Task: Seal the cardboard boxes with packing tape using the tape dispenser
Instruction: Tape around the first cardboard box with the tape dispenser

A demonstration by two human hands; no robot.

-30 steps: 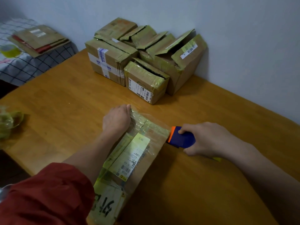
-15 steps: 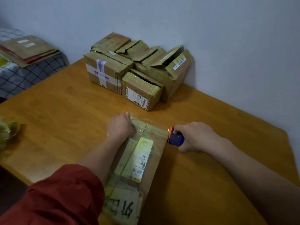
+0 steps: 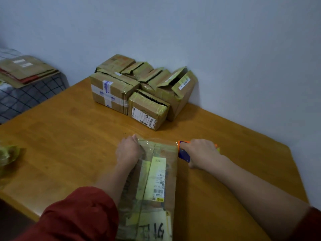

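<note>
A long cardboard box (image 3: 171, 164) with yellow labels and shiny tape lies in front of me on the wooden table (image 3: 60, 136). My left hand (image 3: 128, 150) grips the box's far left corner, fingers curled over the edge. My right hand (image 3: 201, 153) grips the blue and orange tape dispenser (image 3: 183, 153), which sits against the box's far right corner. A clear strip of tape stretches across the far end of the box between the two hands.
A cluster of cardboard boxes (image 3: 144, 94) stands against the wall at the back, some with flaps open. Flattened cardboard (image 3: 26, 70) lies on a checked cloth at the far left. Crumpled tape (image 3: 8, 153) rests at the table's left edge.
My right hand has drawn the dispenser in against the box's right corner. The view has tilted, so the box and hands sit lower and more upright in the picture.
</note>
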